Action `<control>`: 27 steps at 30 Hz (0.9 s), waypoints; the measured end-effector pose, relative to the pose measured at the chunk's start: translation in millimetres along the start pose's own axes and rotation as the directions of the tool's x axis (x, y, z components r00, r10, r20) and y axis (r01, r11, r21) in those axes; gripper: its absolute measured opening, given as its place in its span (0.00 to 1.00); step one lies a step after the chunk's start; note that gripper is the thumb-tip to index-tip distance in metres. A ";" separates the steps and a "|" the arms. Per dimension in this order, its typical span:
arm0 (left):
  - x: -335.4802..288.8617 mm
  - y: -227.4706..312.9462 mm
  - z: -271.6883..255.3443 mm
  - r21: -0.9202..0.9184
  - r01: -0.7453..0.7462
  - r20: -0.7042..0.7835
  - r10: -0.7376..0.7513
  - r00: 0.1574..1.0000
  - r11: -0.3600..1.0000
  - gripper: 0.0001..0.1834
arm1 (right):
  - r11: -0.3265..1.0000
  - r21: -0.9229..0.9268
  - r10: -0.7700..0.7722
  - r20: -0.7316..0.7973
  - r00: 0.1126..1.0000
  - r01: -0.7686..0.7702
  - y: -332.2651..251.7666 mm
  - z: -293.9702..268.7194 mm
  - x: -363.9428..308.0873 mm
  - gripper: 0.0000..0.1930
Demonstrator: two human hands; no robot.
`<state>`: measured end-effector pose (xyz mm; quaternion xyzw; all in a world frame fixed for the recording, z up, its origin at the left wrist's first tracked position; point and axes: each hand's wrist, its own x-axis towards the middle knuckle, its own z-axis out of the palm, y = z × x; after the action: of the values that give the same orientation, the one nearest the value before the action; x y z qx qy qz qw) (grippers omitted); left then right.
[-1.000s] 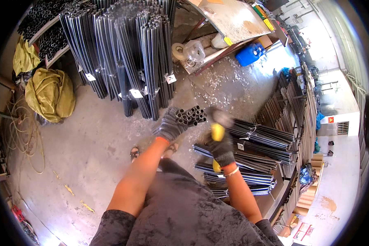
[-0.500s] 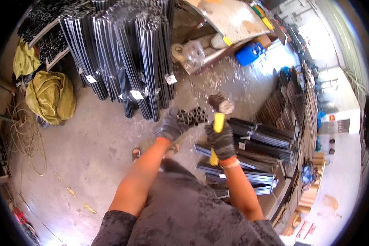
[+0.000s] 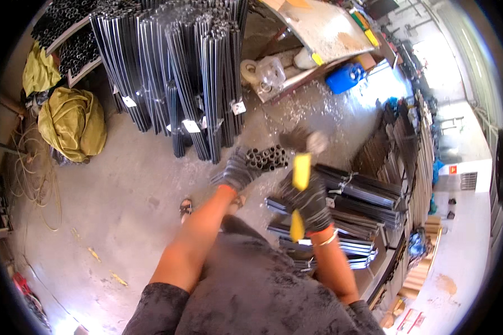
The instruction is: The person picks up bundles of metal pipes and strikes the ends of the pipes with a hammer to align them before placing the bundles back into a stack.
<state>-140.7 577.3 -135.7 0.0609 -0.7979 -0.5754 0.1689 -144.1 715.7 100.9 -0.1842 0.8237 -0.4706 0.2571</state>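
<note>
A bundle of dark metal tubes [image 3: 267,158] shows its open ends upward in front of me. My left hand [image 3: 237,169], in a grey striped glove, rests against the bundle's left side with the fingers wrapped round its edge. My right hand [image 3: 308,198], gloved the same way, is closed round the yellow handle of a mallet [image 3: 301,172]. The mallet's head, dark on one side and pale on the other, is motion-blurred just right of the tube ends and apart from them. The lower part of the bundle is hidden by my left hand.
Tall bundles of tubes [image 3: 176,84] stand ahead, tied and tagged. More bundles [image 3: 357,192] lie stacked at my right. A yellow sack [image 3: 72,124] sits on the left near coiled hose [image 3: 31,184]. Beyond are a blue drum [image 3: 345,78] and a workbench [image 3: 324,33].
The mallet and my right hand have shifted slightly right, the mallet head smeared by motion. My left hand stays at the tube bundle. The whole view has shifted a little.
</note>
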 end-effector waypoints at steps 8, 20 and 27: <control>6.3 46.8 -9.2 -0.909 0.200 0.038 -0.405 0.914 0.366 0.12 | 0.842 -0.170 -0.538 -0.209 0.816 0.512 43.6 12.4 5.8 0.14; -0.3 14.0 5.5 -0.964 0.251 0.168 -0.533 0.829 0.086 0.12 | 0.892 0.263 -0.317 -0.212 0.924 0.366 -30.6 8.9 12.6 0.11; -2.9 54.6 -25.6 -0.890 0.208 0.395 -0.459 0.796 -0.404 0.09 | 1.000 0.012 0.002 -0.088 0.996 -0.001 -34.0 13.3 22.6 0.03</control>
<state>-124.0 573.2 -77.8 0.1945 0.0499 -0.9793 0.0249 -152.1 677.7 119.2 -0.1611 0.8317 -0.4828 0.2220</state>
